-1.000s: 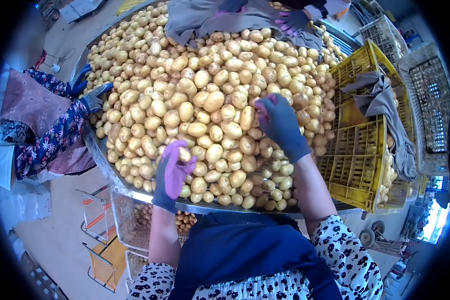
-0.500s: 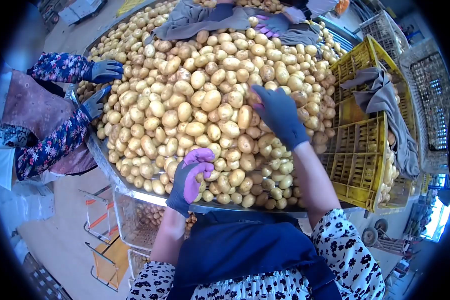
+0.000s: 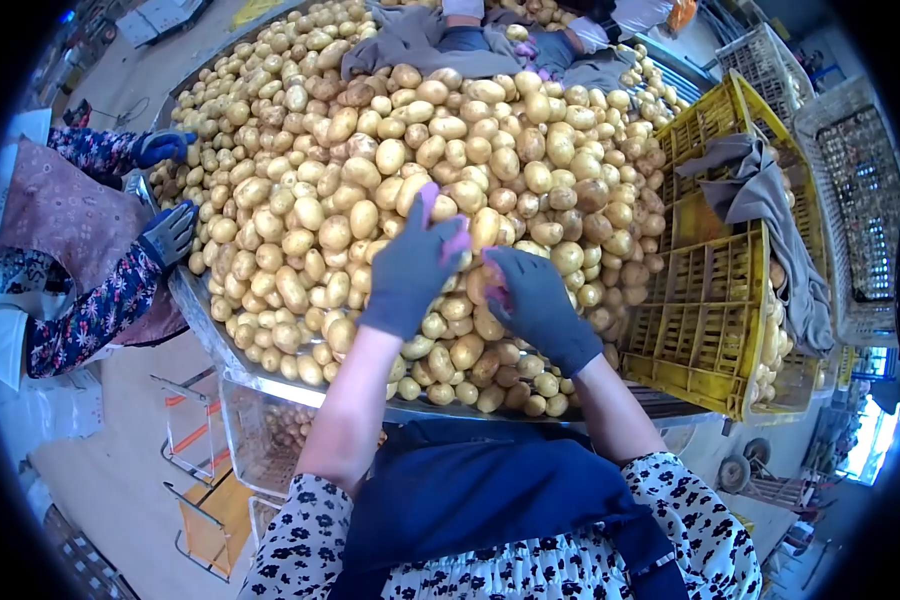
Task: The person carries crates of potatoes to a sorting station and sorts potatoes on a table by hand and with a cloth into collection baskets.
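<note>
A large heap of yellow-skinned potatoes (image 3: pixel 320 200) covers the metal-edged table before me. My left hand (image 3: pixel 410 270), in a grey glove with purple on the fingers and palm side, is over the middle of the heap, fingers apart and nothing visible in them. Close to its right, my right hand (image 3: pixel 538 305), gloved the same way, has its fingers curled round a brownish potato (image 3: pixel 480 284), partly hidden by the glove. Other potatoes lie right under and around both hands.
Yellow crates (image 3: pixel 705 320) with a grey cloth (image 3: pixel 760 195) stand at the right. At the left, a co-worker's blue-gloved hands (image 3: pixel 168 235) are by the heap's edge; another person's arms reach in at the top. A crate (image 3: pixel 260 440) sits below the table edge.
My left hand has moved up and right onto the heap, its fingers spreading. My right hand has come down and towards me, closer to the left. The left co-worker's hands have drawn back.
</note>
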The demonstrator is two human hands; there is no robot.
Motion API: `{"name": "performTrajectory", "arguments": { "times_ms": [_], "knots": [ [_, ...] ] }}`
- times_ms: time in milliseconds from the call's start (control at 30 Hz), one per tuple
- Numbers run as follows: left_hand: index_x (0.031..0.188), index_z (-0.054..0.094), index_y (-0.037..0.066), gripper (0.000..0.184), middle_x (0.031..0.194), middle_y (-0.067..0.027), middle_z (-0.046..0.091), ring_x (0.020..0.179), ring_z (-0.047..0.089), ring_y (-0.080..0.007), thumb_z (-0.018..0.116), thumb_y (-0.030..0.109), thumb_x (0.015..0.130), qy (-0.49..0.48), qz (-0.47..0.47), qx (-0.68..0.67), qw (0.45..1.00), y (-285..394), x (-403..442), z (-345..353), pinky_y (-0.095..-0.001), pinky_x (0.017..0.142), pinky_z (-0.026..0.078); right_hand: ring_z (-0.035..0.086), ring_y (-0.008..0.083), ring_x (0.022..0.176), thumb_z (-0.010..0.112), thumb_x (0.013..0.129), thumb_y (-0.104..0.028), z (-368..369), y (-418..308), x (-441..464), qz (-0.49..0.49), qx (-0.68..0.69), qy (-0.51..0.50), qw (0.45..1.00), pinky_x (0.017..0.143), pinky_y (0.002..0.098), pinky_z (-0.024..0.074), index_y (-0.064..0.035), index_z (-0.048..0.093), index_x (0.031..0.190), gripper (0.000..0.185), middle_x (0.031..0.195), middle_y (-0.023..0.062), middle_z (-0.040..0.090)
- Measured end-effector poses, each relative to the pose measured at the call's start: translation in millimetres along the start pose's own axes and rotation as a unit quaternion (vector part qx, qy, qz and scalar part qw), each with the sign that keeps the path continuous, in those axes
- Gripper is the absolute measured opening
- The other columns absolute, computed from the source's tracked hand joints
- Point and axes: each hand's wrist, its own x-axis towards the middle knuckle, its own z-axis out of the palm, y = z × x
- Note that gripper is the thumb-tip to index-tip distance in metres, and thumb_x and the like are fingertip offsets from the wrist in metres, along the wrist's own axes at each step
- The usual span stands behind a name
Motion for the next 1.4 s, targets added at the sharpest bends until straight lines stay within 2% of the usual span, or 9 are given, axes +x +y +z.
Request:
{"name": "performTrajectory", "arguments": {
  "times_ms": [200, 300, 367, 533, 633, 933, 967, 1167, 1400],
  "knots": [
    [0.115, 0.061, 0.016, 0.029, 0.136, -0.0125, 0.044, 0.107, 0.058, -0.0294, 0.058, 0.024, 0.087, 0.157, -0.083, 0.084, 0.980, -70.0, 19.0, -41.5, -0.0374, 0.084, 0.049, 0.059, 0.0179, 0.084, 0.063, 0.084, -0.012, -19.8, 25.4, -1.5, 0.315, 0.508, 0.122, 0.792, 0.069, 0.0290, 0.0497, -0.0064, 0.054, 0.113, 0.031, 0.096, 0.0060, 0.061],
    [0.120, 0.058, 0.012, 0.032, 0.126, -0.0122, 0.051, 0.092, 0.061, -0.0229, 0.057, 0.020, 0.089, 0.226, 0.099, 0.375, 0.893, -114.5, 3.0, -55.9, -0.0315, 0.074, 0.051, 0.059, 0.0235, 0.086, 0.062, 0.084, -0.013, -35.3, 28.5, 23.1, 0.275, 0.345, 0.045, 0.896, 0.074, 0.0323, 0.0492, -0.0075, 0.057, 0.111, 0.028, 0.090, 0.0071, 0.061],
    [0.118, 0.056, 0.007, 0.029, 0.117, -0.0036, 0.056, 0.076, 0.056, -0.0132, 0.055, 0.021, 0.092, 0.198, -0.213, -0.372, 0.882, -81.4, -19.6, -66.5, -0.0260, 0.066, 0.050, 0.058, 0.0294, 0.093, 0.056, 0.086, -0.013, -27.8, 23.0, 56.7, 0.096, 0.116, 0.025, 0.988, 0.082, 0.0367, 0.0470, -0.0083, 0.059, 0.109, 0.024, 0.093, 0.0102, 0.061],
    [0.126, 0.048, 0.006, 0.043, 0.118, -0.0092, 0.054, 0.087, 0.057, -0.0153, 0.047, 0.036, 0.096, 0.068, -0.194, -0.824, 0.528, -66.1, -53.4, -60.5, -0.0267, 0.074, 0.052, 0.064, 0.0276, 0.088, 0.059, 0.078, -0.007, 7.0, -15.3, 142.1, -0.033, -0.218, -0.138, 0.965, 0.071, 0.0379, 0.0524, -0.0069, 0.064, 0.095, 0.018, 0.094, 0.0122, 0.066],
    [0.127, 0.045, 0.006, 0.046, 0.124, -0.0114, 0.049, 0.107, 0.052, -0.0242, 0.046, 0.039, 0.096, 0.108, -0.207, -0.837, 0.495, -57.0, -67.0, -61.2, -0.0421, 0.093, 0.048, 0.066, 0.0278, 0.084, 0.064, 0.076, -0.013, 14.8, -21.1, 160.9, 0.051, -0.245, -0.198, 0.948, 0.066, 0.0393, 0.0528, -0.0065, 0.064, 0.088, 0.013, 0.085, 0.0125, 0.067],
    [0.125, 0.049, 0.005, 0.036, 0.117, -0.0045, 0.053, 0.098, 0.055, -0.0153, 0.053, 0.010, 0.090, 0.241, -0.291, -0.660, 0.649, -63.5, -142.9, -76.9, -0.0275, 0.083, 0.048, 0.064, 0.0289, 0.085, 0.059, 0.074, -0.008, 11.5, 5.0, 127.7, -0.003, -0.206, -0.104, 0.973, 0.071, 0.0399, 0.0511, -0.0079, 0.065, 0.084, 0.011, 0.083, 0.0129, 0.067],
    [0.124, 0.050, 0.005, 0.036, 0.117, -0.0047, 0.053, 0.096, 0.055, -0.0148, 0.053, 0.011, 0.089, 0.226, -0.238, -0.415, 0.849, -77.8, -168.0, -79.7, -0.0273, 0.083, 0.048, 0.064, 0.0292, 0.084, 0.058, 0.075, -0.007, 13.6, 4.3, 125.7, -0.006, -0.200, -0.086, 0.976, 0.071, 0.0408, 0.0514, -0.0076, 0.064, 0.083, 0.010, 0.082, 0.0127, 0.067],
    [0.117, 0.056, 0.004, 0.030, 0.106, -0.0065, 0.059, 0.089, 0.058, -0.0188, 0.051, 0.015, 0.088, 0.249, -0.404, -0.348, 0.808, -115.8, -295.8, -94.0, -0.0311, 0.079, 0.048, 0.064, 0.0305, 0.083, 0.062, 0.077, -0.014, 21.8, 8.4, 131.3, -0.006, -0.241, -0.132, 0.961, 0.069, 0.0426, 0.0513, -0.0072, 0.060, 0.089, 0.014, 0.080, 0.0119, 0.066],
    [0.110, 0.059, 0.003, 0.024, 0.109, -0.0161, 0.059, 0.104, 0.056, -0.0326, 0.053, 0.014, 0.090, 0.252, -0.267, 0.123, 0.922, -85.9, -260.1, -66.4, -0.0405, 0.091, 0.044, 0.062, 0.0262, 0.086, 0.065, 0.082, -0.022, 7.4, 22.4, 119.9, 0.022, 0.006, -0.040, 0.999, 0.072, 0.0386, 0.0492, -0.0048, 0.057, 0.107, 0.032, 0.095, 0.0151, 0.064]
  ]
}}
